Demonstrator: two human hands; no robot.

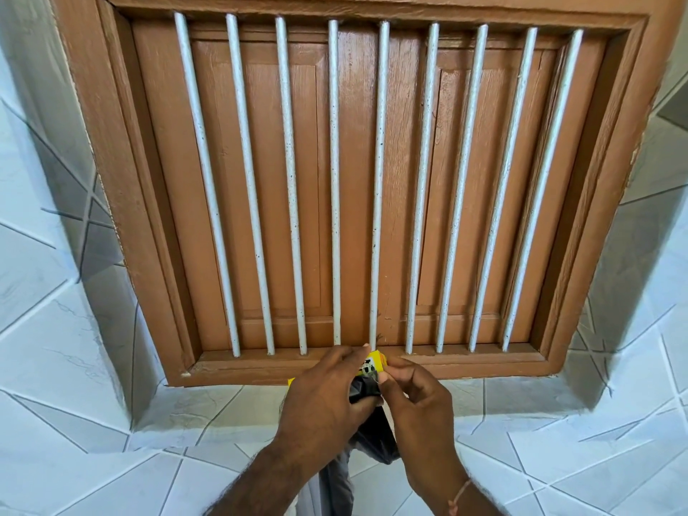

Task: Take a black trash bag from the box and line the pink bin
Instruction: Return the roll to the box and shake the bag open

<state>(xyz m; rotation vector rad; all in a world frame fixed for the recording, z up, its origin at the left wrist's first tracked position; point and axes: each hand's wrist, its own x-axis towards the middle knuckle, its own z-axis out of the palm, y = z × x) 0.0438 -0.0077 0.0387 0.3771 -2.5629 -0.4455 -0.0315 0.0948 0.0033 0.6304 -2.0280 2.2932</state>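
Black trash bag (pixel 366 392): crumpled dark plastic, bunched between the two hands, with a loose length hanging down below them toward the person. Its upper part sits just under the box and against the left palm.

Box (pixel 374 361): small, yellow, with a printed label; mostly hidden, showing between the fingertips of both hands, with one yellow corner visible just past the left hand's outer edge. It sits on the window's lower ledge.

Left hand (pixel 327 389): fingers curled over the box from the left, thumb underneath against the bag; it grips the box.

Right hand (pixel 413 396): thumb and forefinger pressed together at the box's near end, where the bag emerges; the pinch appears to close on the plastic, though the contact is small. A thin cord bracelet (pixel 459 495) circles the wrist.

Window (pixel 357 180): directly beyond both hands; brown wooden frame and closed brown shutters behind nine upright white bars (pixel 376 180).

Wall tiles (pixel 74 366): pale, marbled, with angled grey lines, surrounding the window recess on both sides of the hands and beneath them.
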